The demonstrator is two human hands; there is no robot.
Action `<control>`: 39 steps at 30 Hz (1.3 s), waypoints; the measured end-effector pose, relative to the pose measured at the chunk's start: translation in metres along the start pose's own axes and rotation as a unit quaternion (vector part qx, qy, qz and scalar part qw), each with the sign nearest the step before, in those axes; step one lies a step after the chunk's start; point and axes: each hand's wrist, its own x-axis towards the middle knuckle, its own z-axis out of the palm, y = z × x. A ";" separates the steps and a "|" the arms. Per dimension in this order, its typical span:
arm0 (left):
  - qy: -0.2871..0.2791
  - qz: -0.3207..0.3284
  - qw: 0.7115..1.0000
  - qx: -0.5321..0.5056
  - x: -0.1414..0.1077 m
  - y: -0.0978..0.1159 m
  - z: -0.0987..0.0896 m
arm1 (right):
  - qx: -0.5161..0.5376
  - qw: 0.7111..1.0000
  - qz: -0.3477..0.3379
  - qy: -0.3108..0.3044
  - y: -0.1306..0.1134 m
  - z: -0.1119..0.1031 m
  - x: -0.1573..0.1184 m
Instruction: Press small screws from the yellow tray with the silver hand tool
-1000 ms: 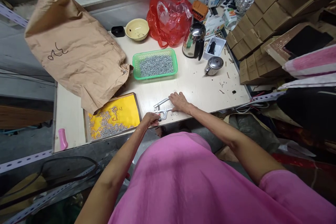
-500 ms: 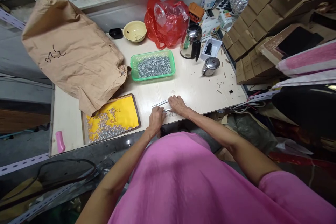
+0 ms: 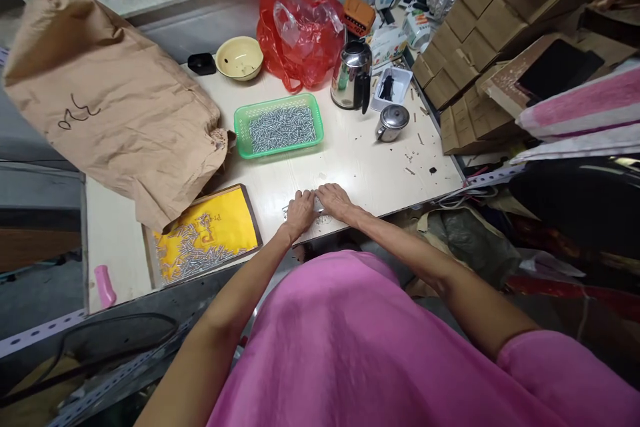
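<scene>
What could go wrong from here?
The left hand and right hand are close together over the tool, so a finger might get pinched. The tool sits near the table's front edge and could slip off. Bumping the tray beside the left arm might scatter its loose metal pieces.

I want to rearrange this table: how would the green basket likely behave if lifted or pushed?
The green basket is probably heavy for its size, given the many metal pieces inside. Its perforated walls might flex when gripped. Low and wide, it seems unlikely to tip.
</scene>
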 end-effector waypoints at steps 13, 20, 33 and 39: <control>-0.028 -0.007 0.999 -0.027 0.011 -0.008 0.010 | 0.028 0.999 -0.002 -0.043 -0.003 0.004 0.006; 0.002 -0.020 0.999 -0.034 0.007 -0.006 0.011 | 0.025 1.000 0.010 -0.014 -0.006 0.004 0.007; 0.049 -0.339 0.906 -0.250 -0.073 -0.056 0.023 | 0.157 0.970 0.126 0.139 -0.021 0.042 -0.053; -0.048 -0.372 0.884 -0.280 -0.063 -0.043 0.033 | 0.120 0.978 0.125 0.119 -0.022 0.044 -0.053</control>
